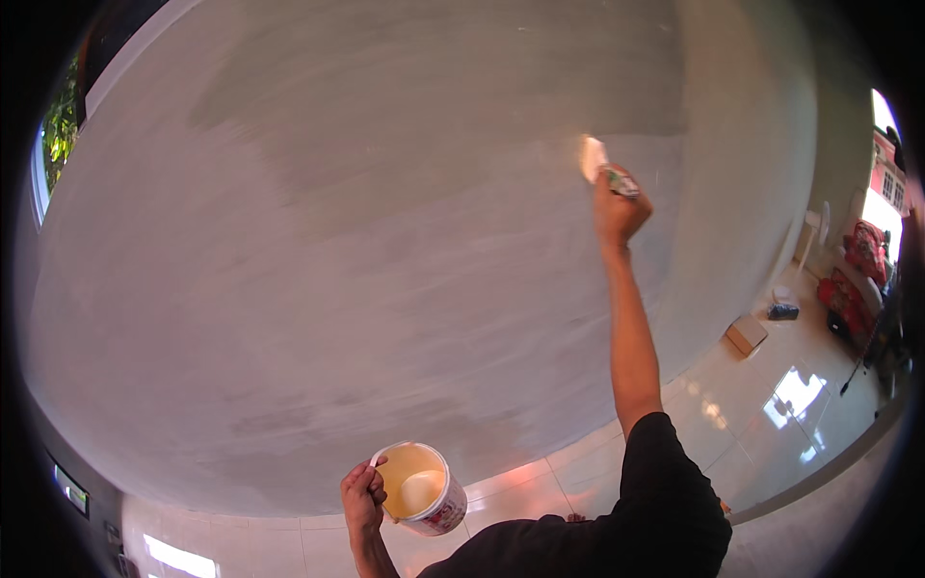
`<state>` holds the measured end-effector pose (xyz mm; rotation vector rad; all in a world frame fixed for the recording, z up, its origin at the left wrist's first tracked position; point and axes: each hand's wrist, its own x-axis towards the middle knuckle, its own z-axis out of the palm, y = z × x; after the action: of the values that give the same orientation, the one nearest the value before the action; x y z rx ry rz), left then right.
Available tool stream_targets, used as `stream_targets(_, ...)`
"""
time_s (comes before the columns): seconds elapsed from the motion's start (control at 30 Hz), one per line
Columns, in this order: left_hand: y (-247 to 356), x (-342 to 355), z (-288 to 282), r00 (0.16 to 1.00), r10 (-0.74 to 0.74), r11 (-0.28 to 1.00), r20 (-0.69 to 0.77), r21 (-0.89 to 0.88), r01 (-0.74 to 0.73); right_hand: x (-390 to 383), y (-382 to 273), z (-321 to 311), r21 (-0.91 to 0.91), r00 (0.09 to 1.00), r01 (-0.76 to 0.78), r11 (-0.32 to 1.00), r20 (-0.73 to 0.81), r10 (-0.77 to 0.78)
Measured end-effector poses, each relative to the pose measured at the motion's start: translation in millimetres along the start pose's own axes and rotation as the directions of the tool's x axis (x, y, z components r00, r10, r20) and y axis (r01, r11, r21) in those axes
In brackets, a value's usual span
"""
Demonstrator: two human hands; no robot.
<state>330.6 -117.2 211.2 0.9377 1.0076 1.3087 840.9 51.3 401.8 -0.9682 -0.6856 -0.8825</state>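
Note:
My right arm reaches up to the wall [405,260], and my right hand [621,212] is closed around the handle of a paintbrush [594,160]. The pale, wet-looking bristles point up and left against the wall surface. Low in the view, my left hand [362,491] is closed on the rim or handle of a white bucket [453,506]. Pale cream paint [421,489] shows inside the tilted bucket, and a printed label is on its side. A smooth greyish-lilac coat covers much of the wall, while a darker, greener patch [405,144] lies across the upper part.
Shiny pale floor tiles [694,433] run along the wall's foot. At the right stand a cardboard box [746,335], a small dark item [782,311] and red patterned fabric [848,294]. Bright openings show at the far left and right.

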Motion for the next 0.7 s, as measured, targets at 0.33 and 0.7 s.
stream_targets(0.33, 29, -15, 23, 0.998, -0.026, 0.997, 0.055, 0.079, 0.022, -42, -176, 28, 0.618, 0.904, -0.300, 0.727, 0.428, 0.008)
stream_targets(0.7, 33, -21, 36, 1.000, -0.005, 0.998, 0.023, 0.062, 0.003, 40, 20, -3, 0.357, 0.915, -0.397, 0.845, 0.224, 0.335)
